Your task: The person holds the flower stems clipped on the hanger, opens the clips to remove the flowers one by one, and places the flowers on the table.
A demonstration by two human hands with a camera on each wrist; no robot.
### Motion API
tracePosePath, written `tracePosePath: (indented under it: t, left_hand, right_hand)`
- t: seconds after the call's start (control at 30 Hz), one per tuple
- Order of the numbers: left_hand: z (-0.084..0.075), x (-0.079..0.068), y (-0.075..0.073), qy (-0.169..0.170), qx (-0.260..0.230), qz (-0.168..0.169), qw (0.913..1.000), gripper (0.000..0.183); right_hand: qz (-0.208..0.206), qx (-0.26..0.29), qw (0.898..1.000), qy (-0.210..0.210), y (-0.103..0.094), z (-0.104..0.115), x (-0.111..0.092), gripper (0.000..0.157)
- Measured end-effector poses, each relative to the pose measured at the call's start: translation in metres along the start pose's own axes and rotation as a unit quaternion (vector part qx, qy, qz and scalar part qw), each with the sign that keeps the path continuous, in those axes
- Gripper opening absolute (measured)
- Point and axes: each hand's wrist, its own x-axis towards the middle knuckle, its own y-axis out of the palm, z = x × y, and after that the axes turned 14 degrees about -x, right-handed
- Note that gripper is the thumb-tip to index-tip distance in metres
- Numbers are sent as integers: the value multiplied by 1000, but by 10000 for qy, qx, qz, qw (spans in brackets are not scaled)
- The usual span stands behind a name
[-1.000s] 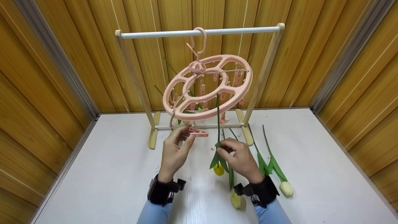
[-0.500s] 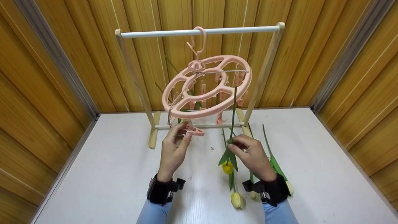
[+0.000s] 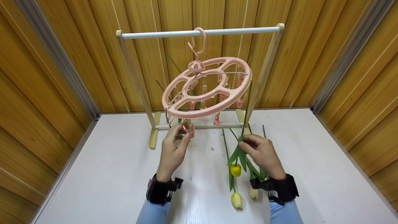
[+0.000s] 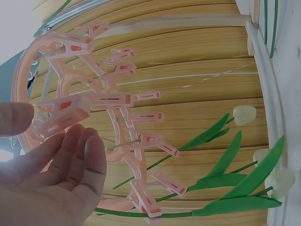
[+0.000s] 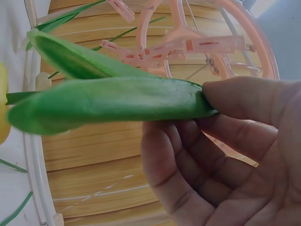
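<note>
My left hand (image 3: 174,151) holds a pink clothespin (image 3: 191,132) between thumb and fingertips, below the front left of a round pink clip hanger (image 3: 199,114). In the left wrist view that clothespin (image 4: 70,110) lies between the thumb and the curled fingers. A yellow tulip (image 3: 236,170) hangs bloom down from my right hand (image 3: 262,154), pinched at the stem where the leaves begin. Its bare stem points up past the hanger's right rim. The leaves (image 5: 127,100) fill much of the right wrist view.
The hanger hooks over the white bar (image 3: 155,34) of a wooden rack (image 3: 264,71). Several clothespins (image 4: 146,116) dangle from it, and white tulips (image 4: 244,115) hang on its far side. A pale yellow tulip (image 3: 237,200) and others lie on the white table (image 3: 102,174), right of centre.
My right hand has moved right with the yellow tulip, away from the left hand. The clothespin at my left fingers has turned from pointing right to pointing down. The hanger has shifted slightly.
</note>
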Motion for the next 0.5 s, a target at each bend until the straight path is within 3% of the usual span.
tracePosePath:
  t: [0.13,0.3,0.5]
  left_hand:
    - [2,0,0,224,560,136,9981,33]
    - [5,-1,1,548,1306,51,9899,32]
    - [6,-2,3,492,1701,-18,9842,22]
  right_hand:
    - [54,13,9998,217,-3,-3,-1,13]
    - [90,-69,9993,356,-6,-7,-1,14]
    - [189,-60,9984,537,-4,-10,1,15]
